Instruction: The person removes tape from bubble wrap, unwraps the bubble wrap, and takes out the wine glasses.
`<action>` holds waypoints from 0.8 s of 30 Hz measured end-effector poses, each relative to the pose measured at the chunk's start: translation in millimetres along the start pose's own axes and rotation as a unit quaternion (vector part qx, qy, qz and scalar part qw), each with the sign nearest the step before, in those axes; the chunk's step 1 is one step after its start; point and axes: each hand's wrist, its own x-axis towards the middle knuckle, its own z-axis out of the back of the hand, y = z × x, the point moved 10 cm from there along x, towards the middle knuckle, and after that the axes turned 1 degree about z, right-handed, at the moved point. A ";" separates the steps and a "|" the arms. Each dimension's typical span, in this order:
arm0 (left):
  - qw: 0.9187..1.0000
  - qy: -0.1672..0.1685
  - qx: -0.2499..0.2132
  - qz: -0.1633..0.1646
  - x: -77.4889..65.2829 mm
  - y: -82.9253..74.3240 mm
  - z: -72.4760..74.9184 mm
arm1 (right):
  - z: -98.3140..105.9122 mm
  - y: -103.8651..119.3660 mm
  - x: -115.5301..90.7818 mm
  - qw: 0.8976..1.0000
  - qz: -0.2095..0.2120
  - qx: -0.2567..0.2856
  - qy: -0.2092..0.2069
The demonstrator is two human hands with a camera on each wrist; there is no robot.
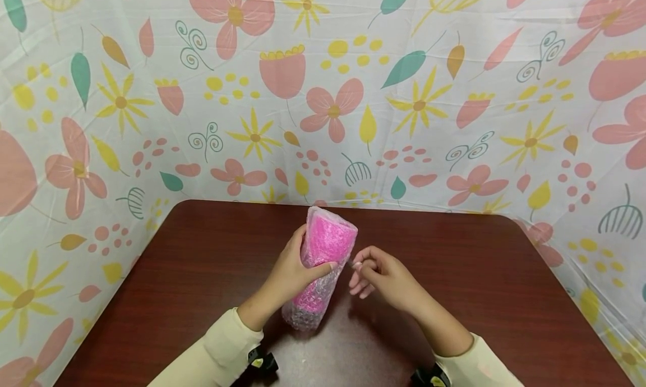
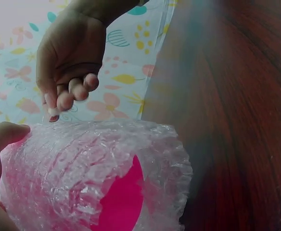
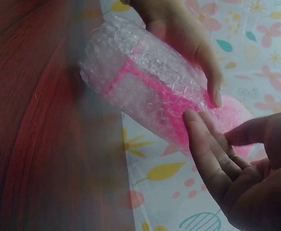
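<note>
A bright pink cylinder (image 1: 330, 238) is wrapped in clear bubble wrap (image 2: 83, 159) and leans above the table, its upper end tilted away. My left hand (image 1: 290, 272) grips it from the left, with the thumb across its front. To the right of the roll is my right hand (image 1: 383, 275), thumb and index finger brought together close to the wrap's side. A thin clear bit of wrapping shows at those fingertips in the head view. The right wrist view shows the other fingers of this hand (image 3: 256, 178) stretched out beside the roll.
The dark red-brown wooden table (image 1: 202, 247) spreads under both hands. A white cloth (image 1: 323, 168) printed with flowers and leaves hangs behind it and along both sides. Black straps (image 1: 262, 362) with small devices sit at the wrists over cream sleeves (image 1: 217, 348).
</note>
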 end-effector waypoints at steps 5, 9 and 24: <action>1.000 0.009 0.015 -0.011 -1.4 -2.1 -3.2 | -1.1 -0.4 0.7 1.000 0.001 -0.008 0.003; 1.000 0.008 0.026 -0.012 -2.3 -2.7 -3.9 | -1.4 0.8 0.3 1.000 0.011 -0.012 0.005; 0.999 -0.027 0.038 -0.020 -1.6 -3.7 0.5 | -1.8 5.2 -2.4 1.000 0.011 0.007 0.004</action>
